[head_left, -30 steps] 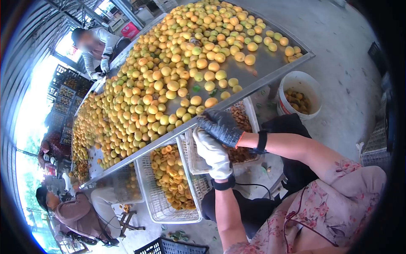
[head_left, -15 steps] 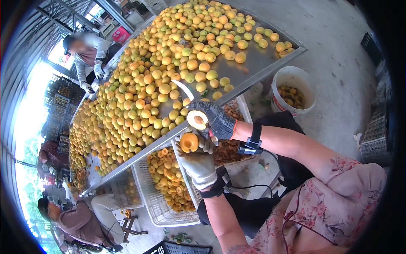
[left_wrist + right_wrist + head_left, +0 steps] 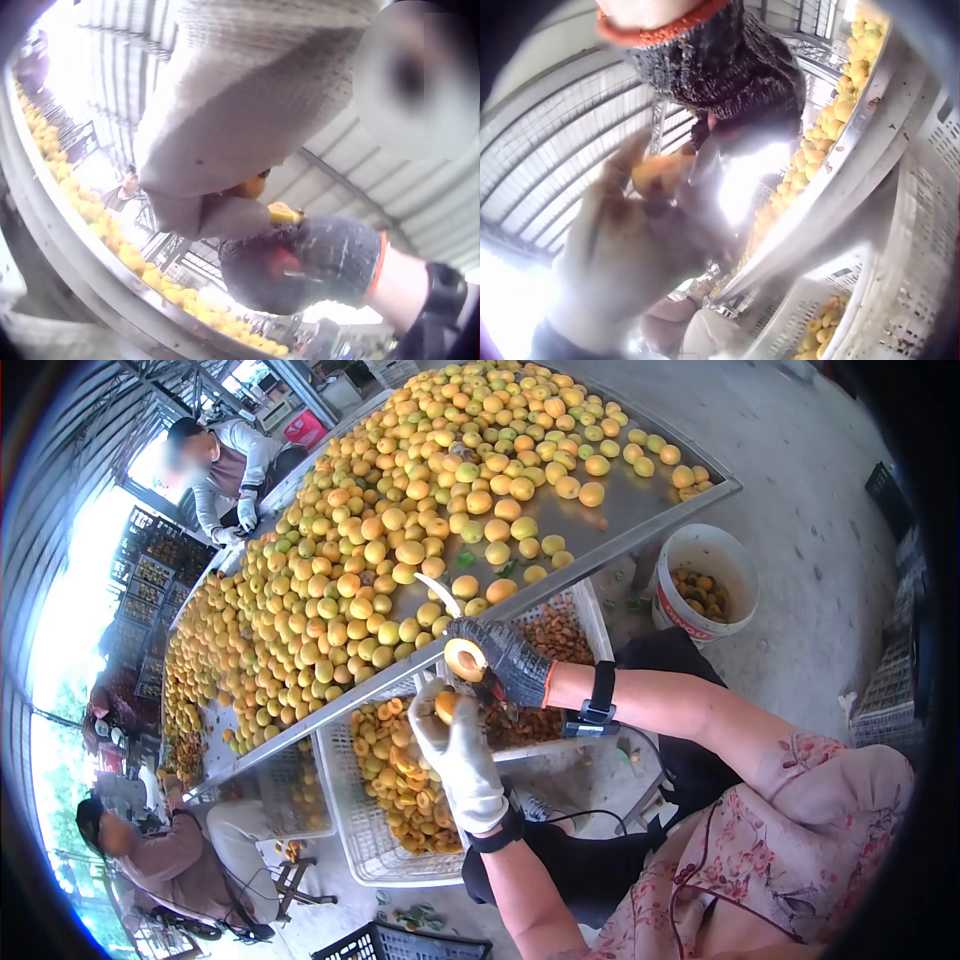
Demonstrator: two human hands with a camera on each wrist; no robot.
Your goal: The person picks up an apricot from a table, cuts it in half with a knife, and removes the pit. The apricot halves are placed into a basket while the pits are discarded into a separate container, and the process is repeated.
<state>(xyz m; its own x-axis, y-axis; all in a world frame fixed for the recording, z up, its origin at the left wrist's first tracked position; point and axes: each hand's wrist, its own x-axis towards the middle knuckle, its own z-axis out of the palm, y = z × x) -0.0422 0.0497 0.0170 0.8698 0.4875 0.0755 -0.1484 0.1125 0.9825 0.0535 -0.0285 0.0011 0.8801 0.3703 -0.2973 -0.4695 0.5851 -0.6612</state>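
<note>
The right hand (image 3: 505,655), in a dark glove, is clamped on one apricot half (image 3: 465,659) with its cut face up, and also grips a knife (image 3: 438,592) whose pale blade sticks up over the table edge; the left hand (image 3: 455,745), in a white glove, pinches the other half (image 3: 446,705) just below. A second ago both hands were closed together at the table rim with no cut fruit showing; half a second ago the two halves sat almost touching, faces up. Now they are pulled further apart, and the left hand has dropped lower and tilted toward the white crate (image 3: 365,830) of halved apricots (image 3: 400,780). I judge the fruit is split and the left half is about to go into that crate. Whether the stone is out I cannot tell. Beside it a second crate (image 3: 590,615) holds brown pits (image 3: 555,635). Above lies the steel table (image 3: 620,510) heaped with whole apricots (image 3: 380,550), a white bucket (image 3: 705,575) stands on the floor to the right, and other people sit at the far side.
</note>
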